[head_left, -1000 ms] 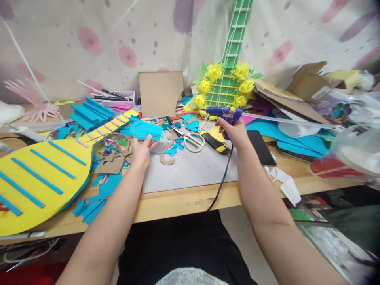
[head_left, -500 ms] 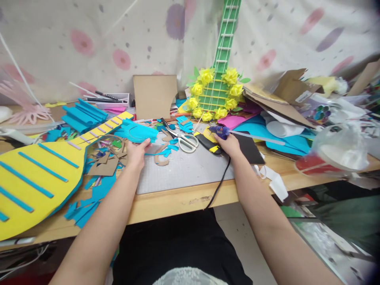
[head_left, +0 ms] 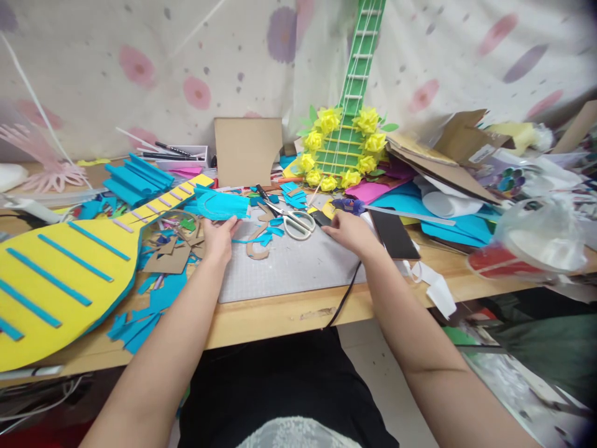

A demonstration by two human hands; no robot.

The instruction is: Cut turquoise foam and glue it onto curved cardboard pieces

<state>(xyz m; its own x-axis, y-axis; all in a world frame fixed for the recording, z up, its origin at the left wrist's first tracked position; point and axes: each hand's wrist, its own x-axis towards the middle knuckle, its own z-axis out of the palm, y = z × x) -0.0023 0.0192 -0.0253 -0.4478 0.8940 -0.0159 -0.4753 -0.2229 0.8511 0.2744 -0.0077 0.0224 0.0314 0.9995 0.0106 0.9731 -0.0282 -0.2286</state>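
Note:
My left hand point(head_left: 218, 238) is closed on the near edge of a curled blue paper piece point(head_left: 219, 204). Farther right, my right hand point(head_left: 347, 231) has its fingers bent over a black-and-yellow tool point(head_left: 319, 218), whose kind I cannot make out because the hand hides most of it. Just behind those fingers lies a purple-blue glue gun point(head_left: 349, 205), its black cord point(head_left: 346, 300) hanging over the table edge. White-handled scissors point(head_left: 299, 224) rest between my hands on a grey cutting mat point(head_left: 280, 277). A curved cardboard strip point(head_left: 257, 250) lies near my left hand.
At left is a yellow guitar-shaped board point(head_left: 60, 280) with blue strips. Cardboard and blue paper scraps point(head_left: 170, 258) lie beside it. A green guitar model point(head_left: 347, 140) with yellow flowers stands behind. To the right are stacked cardboard point(head_left: 433, 158) and a bagged red-and-white tub point(head_left: 517, 249).
My right hand has let go of the glue gun and shifted slightly left and nearer, onto the black-and-yellow tool. My left hand stays on the blue paper. The view has shifted slightly.

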